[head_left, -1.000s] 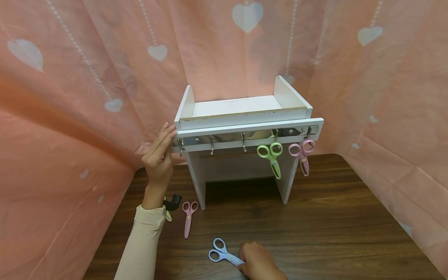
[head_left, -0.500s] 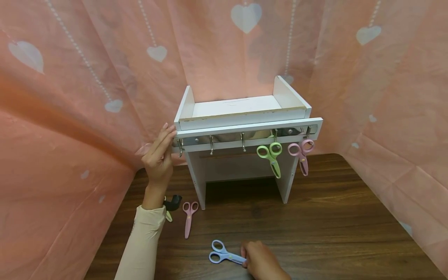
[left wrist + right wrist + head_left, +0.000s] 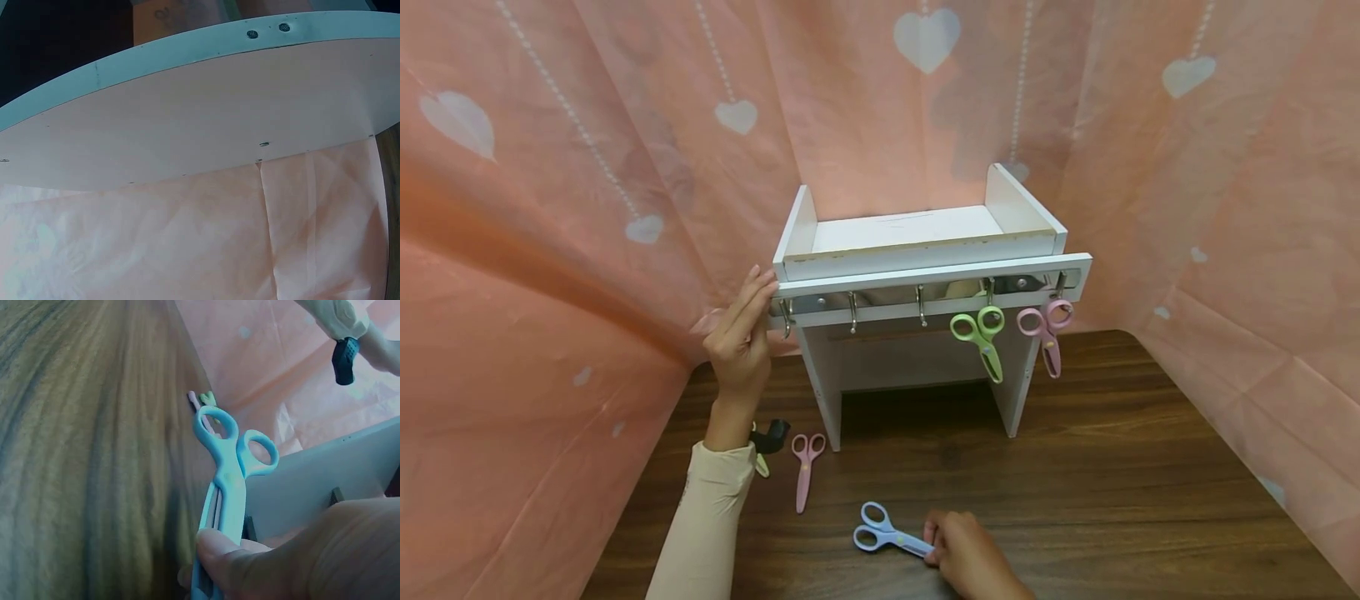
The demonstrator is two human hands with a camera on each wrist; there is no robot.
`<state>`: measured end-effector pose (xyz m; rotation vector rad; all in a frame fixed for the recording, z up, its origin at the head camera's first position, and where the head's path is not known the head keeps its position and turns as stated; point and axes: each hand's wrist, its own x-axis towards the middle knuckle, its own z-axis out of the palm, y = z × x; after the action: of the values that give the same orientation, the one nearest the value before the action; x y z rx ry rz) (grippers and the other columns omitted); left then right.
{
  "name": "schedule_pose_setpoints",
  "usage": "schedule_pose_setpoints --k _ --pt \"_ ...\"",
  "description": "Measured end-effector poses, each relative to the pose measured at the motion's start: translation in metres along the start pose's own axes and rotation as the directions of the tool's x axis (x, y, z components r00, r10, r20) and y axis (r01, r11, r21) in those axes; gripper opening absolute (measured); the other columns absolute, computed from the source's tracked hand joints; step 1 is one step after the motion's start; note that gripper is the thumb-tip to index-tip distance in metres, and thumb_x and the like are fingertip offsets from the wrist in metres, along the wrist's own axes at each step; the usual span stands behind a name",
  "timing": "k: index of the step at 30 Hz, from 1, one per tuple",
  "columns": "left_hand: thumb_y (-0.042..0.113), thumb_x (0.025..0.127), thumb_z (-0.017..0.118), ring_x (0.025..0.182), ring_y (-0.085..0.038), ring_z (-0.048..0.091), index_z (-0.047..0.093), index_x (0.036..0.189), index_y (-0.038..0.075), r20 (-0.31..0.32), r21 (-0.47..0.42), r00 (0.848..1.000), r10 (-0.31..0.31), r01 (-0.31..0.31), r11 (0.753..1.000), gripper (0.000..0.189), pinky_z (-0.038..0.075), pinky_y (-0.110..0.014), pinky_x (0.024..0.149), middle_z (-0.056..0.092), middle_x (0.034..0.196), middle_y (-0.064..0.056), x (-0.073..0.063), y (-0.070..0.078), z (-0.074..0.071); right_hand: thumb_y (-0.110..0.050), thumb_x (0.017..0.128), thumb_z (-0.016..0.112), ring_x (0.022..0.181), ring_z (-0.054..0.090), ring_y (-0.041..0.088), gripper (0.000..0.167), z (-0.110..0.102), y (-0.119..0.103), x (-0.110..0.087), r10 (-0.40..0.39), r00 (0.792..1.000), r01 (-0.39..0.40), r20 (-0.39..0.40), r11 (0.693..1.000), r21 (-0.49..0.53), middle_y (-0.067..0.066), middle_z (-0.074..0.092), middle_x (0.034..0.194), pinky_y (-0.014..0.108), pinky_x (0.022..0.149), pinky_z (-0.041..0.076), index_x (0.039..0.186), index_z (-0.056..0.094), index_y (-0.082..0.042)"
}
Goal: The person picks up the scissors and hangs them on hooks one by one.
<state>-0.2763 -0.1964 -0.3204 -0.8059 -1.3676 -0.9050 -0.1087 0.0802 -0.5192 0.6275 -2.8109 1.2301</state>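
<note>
Pinching blue scissors by the blade end: right hand, grip narrow, handles toward the left; whether lifted off the wood-grain tabletop, cannot tell. Left hand: fingers extended, resting at the left end of the white hook rail. Hung: green scissors, fourth hook; pink scissors, fifth hook. Bare: leftmost hook, second hook, third hook. Off the hooks: the blue pair, in hand; second pink pair, flat, near the left side panel; yellow-green scissors, partly hidden behind the black wrist device. Tally: two pairs hung, three not, three hooks without scissors. Edges: rail juts forward of the white shelf unit; left sleeve bounds the left. Room: broad tabletop rightward of the right hand, open space before the bare hooks; pink heart-print curtain encloses back and sides.
</note>
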Motion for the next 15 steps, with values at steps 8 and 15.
schedule_pose_setpoints --k 8,15 --pt "-0.028 0.081 0.065 0.112 -0.044 0.067 0.075 0.103 -0.01 -0.004 0.015 1.0 -0.005 0.005 1.0 0.03 0.057 -0.042 0.098 0.073 0.108 -0.026 0.001 0.003 0.001 0.006 0.073 0.084 0.061 0.046 -0.003 0.033 -0.014 -0.005 0.004 0.001 0.997 0.006 -0.079 0.996 0.089 -0.011 0.054 0.067 0.018 0.051 0.044 0.078 0.06 -0.015" --pt "-0.026 0.083 0.065 0.113 -0.042 0.067 0.075 0.105 -0.01 -0.003 0.032 1.0 -0.003 0.003 0.999 0.03 0.058 -0.042 0.097 0.073 0.112 -0.022 0.0 0.0 0.001 0.005 0.072 0.085 0.062 0.047 -0.003 0.034 -0.026 -0.011 0.007 -0.015 0.985 0.031 -0.173 0.995 0.094 -0.011 0.054 0.068 0.017 0.051 0.046 0.078 0.059 -0.015"
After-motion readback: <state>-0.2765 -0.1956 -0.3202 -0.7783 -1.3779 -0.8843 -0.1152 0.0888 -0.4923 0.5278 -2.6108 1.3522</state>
